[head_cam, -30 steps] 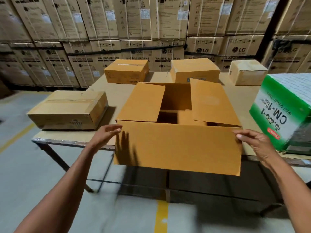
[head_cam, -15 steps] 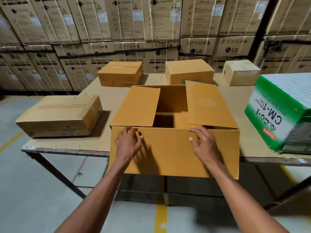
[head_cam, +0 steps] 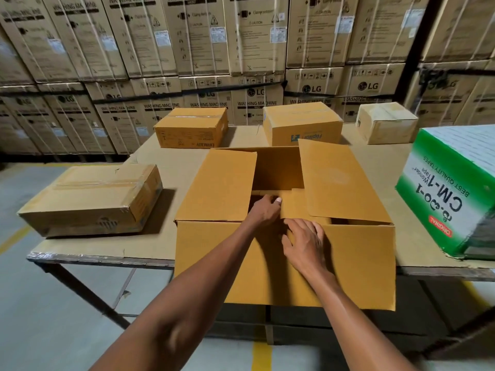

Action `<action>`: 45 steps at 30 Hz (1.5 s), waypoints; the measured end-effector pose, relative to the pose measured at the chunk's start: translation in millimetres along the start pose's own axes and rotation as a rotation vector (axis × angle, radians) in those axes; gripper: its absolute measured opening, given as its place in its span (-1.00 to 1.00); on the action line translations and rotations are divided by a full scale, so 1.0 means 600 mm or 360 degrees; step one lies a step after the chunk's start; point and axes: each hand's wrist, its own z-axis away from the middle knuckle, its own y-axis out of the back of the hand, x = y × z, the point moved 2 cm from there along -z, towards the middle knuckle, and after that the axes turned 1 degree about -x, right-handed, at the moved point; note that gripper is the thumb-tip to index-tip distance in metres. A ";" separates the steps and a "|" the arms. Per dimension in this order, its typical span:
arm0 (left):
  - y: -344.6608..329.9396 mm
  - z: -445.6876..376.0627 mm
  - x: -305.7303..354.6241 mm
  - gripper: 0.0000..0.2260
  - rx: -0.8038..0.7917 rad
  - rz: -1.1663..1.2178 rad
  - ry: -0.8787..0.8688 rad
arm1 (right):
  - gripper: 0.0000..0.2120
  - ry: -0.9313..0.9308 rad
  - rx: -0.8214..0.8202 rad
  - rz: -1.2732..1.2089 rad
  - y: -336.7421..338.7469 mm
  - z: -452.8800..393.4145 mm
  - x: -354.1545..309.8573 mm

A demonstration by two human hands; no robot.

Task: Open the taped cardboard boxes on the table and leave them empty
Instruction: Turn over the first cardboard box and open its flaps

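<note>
A large brown cardboard box (head_cam: 356, 266) stands at the table's near edge, its top open. Its near flap hangs down over the edge, and its left flap (head_cam: 219, 183) and right flap (head_cam: 345, 183) slant up. My left hand (head_cam: 263, 211) reaches into the opening, its thumb on top of an inner flap (head_cam: 294, 207) and its fingers hidden below that flap's edge. My right hand (head_cam: 305, 242) lies against the hanging near flap just below the rim, holding nothing. The box's inside is mostly hidden.
Taped boxes stand on the table (head_cam: 107, 249): a flat one (head_cam: 91, 199) at the left, an orange one (head_cam: 191, 127) and a Flipkart one (head_cam: 302, 121) behind, a small pale one (head_cam: 385, 121) far right. A green-and-white tape carton (head_cam: 450, 188) stands at the right. Stacked washing-machine cartons (head_cam: 241, 36) form a wall behind.
Both hands moved from the box's outer corners onto the near flap, then toward the middle. My left hand has now gone up into the opening and taken the inner flap.
</note>
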 end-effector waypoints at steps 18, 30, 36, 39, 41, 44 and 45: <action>0.181 -0.036 -0.005 -0.26 0.0831 -0.0316 -0.0082 | -0.67 0.0061 0.0120 -0.0049 -0.014 -0.001 0.008; 0.227 -0.043 -0.212 -0.17 0.0550 -0.0664 0.0569 | -0.65 0.0118 0.0114 -0.0067 -0.014 -0.002 0.009; 0.237 -0.042 -0.222 -0.22 0.0480 -0.0796 0.0590 | -0.68 0.0060 0.0135 -0.0157 -0.013 -0.004 0.003; 0.246 -0.039 -0.229 -0.24 0.0503 -0.0884 0.0539 | -0.75 0.0033 0.0135 -0.0116 -0.013 -0.010 0.000; 0.244 -0.041 -0.237 -0.24 0.0512 -0.0896 0.0500 | -0.73 -0.0008 0.0099 -0.0070 -0.008 -0.017 -0.005; 0.242 -0.045 -0.246 -0.26 0.0548 -0.0916 0.0489 | -0.40 -0.0117 -0.0210 0.0083 0.001 -0.037 -0.029; 0.241 -0.047 -0.247 -0.26 0.0551 -0.0936 0.0481 | -0.33 -0.0192 -0.0345 0.0091 0.005 -0.047 -0.034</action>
